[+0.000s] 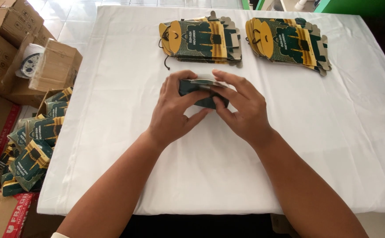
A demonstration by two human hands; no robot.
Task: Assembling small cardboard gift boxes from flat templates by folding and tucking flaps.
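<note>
Both my hands hold one small dark green cardboard box (203, 90) just above the white tablecloth (316, 145), near the table's middle. My left hand (175, 110) wraps its left end, thumb pressing the front. My right hand (238, 108) covers the right end, with fingers folded over a pale flap on top. Most of the box is hidden by my fingers. Beyond it lie two stacks of flat, unfolded green and gold box blanks, one stack (201, 39) straight ahead and another stack (287, 42) to the right.
On the floor to the left stands an open carton with several assembled green and gold boxes (34, 145). Brown cardboard cartons (7, 39) are piled at the far left, one holding a tape roll (29, 64).
</note>
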